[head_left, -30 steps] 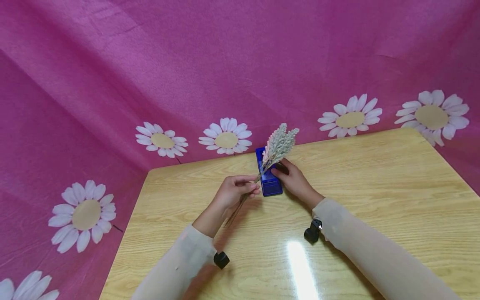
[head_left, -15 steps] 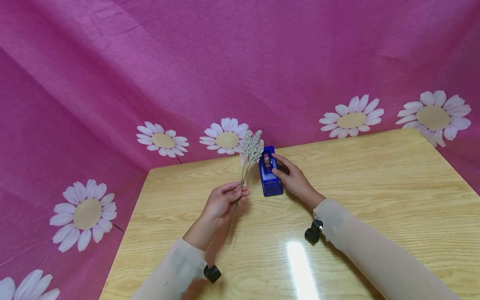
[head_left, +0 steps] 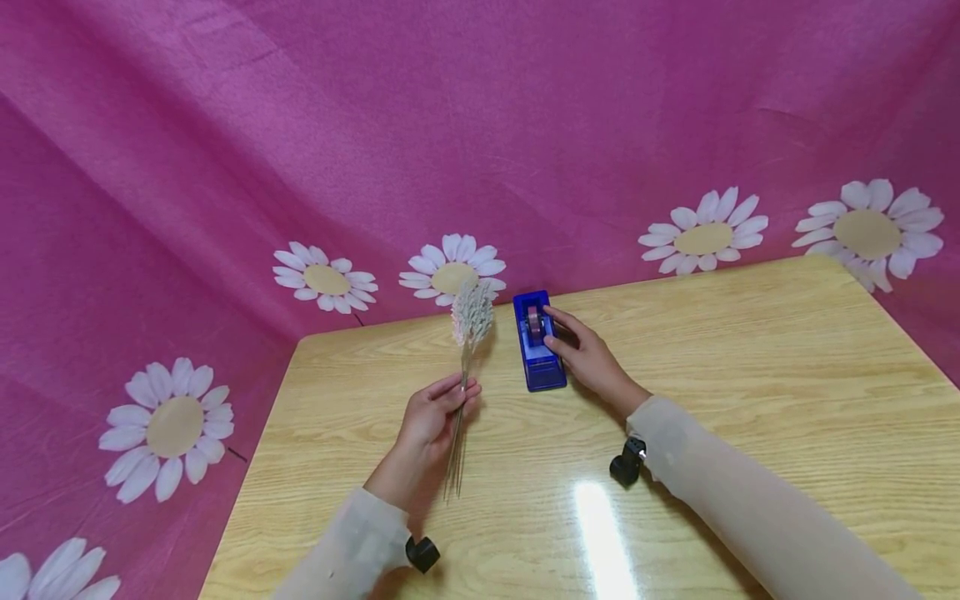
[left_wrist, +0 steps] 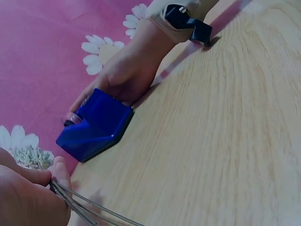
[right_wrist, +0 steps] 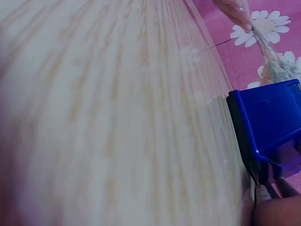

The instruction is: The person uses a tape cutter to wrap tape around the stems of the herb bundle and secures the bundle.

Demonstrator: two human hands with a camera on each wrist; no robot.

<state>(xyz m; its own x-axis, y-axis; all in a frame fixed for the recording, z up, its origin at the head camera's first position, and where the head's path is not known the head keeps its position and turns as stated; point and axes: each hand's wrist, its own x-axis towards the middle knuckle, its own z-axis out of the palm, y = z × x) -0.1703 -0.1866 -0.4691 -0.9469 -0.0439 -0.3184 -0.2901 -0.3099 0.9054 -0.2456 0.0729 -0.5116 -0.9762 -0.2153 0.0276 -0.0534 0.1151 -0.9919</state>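
Note:
My left hand point(head_left: 429, 423) pinches the thin stems of a small bunch of dried-looking flowers point(head_left: 472, 318) between thumb and fingers. The pale grey-green and pink heads point toward the back wall, and the bare stems point(left_wrist: 77, 207) trail out below the hand in the left wrist view. To the right, a blue tape dispenser point(head_left: 543, 375) stands on the table, a reddish roll of tape point(head_left: 535, 323) in it. My right hand point(head_left: 592, 360) grips the dispenser's right side, thumb and index finger at its rim; its other fingers are mostly hidden in the head view.
The wood-grain table point(head_left: 750, 400) ends at a pink cloth backdrop point(head_left: 525, 125) printed with white daisies, close behind the dispenser. Black wrist cameras point(head_left: 627, 463) sit at both cuffs. A bright light reflection lies on the table's front part.
My left hand has moved left and toward me with the flowers, from over the tape dispenser to beside it. The bunch has turned more upright in view. My right hand has stayed at the dispenser.

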